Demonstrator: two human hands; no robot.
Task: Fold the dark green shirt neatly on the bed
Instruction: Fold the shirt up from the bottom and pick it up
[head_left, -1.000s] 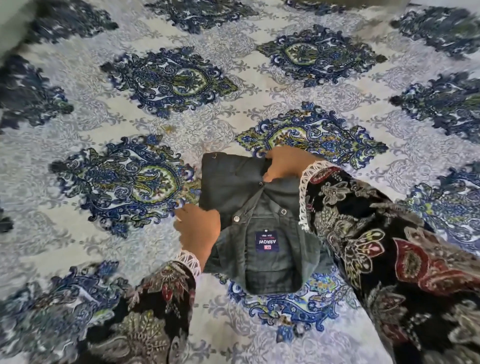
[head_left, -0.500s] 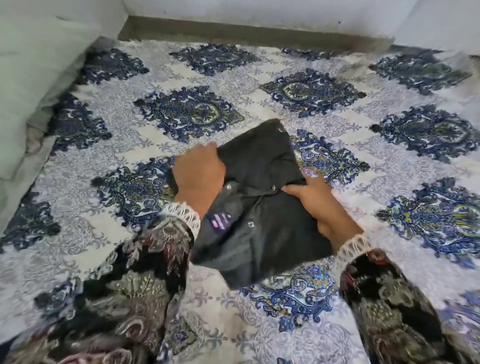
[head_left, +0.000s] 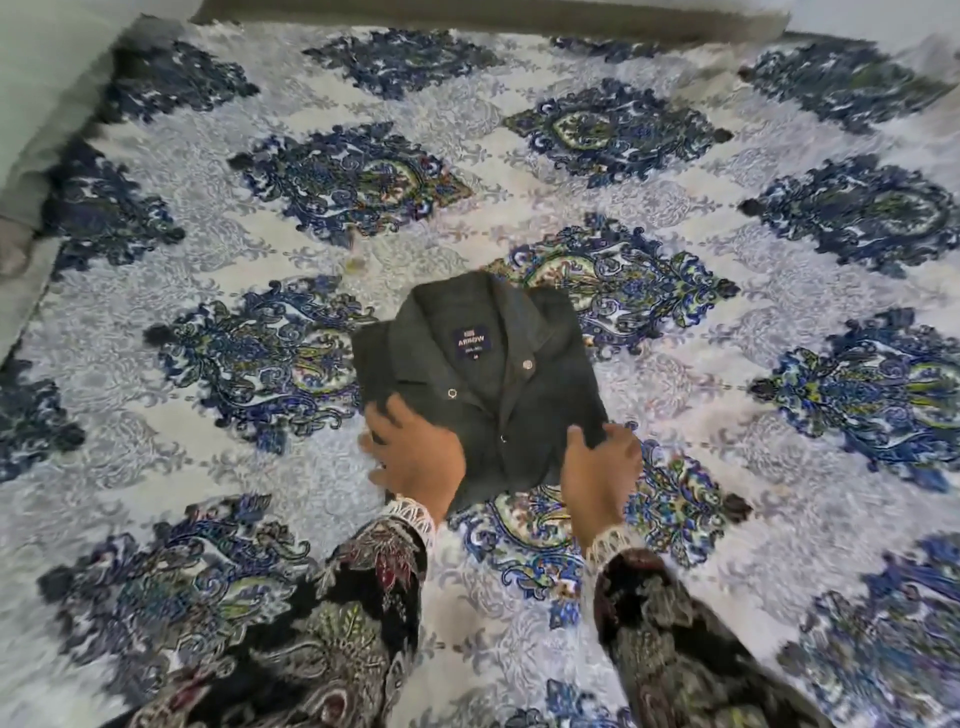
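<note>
The fingers of the left hand (head_left: 415, 457) are spread and lie flat over the near left corner of the folded dark green cotton shirt (head_left: 483, 384), the thumb pointing up onto the cloth and the fingertips reaching off its left edge toward the bedspread. The right hand (head_left: 602, 462) rests at the near right corner with its thumb laid on the shirt; its other fingers curve over the right edge, and whether they pinch the cloth or only press on it is hard to tell through the blur. Both wrists come out of lace-trimmed black sleeves with a paisley and floral print (head_left: 363, 597).

The shirt lies folded into a compact rectangle near the middle of the bed, collar at the far end, button placket facing up, with a small navy neck label (head_left: 471, 340) reading ARROW showing inside the open collar. It sits on a white and grey bedspread with large blue ornate medallions (head_left: 675, 322). A pale green pillow (head_left: 47, 83) lies along the far left edge of the bed.
</note>
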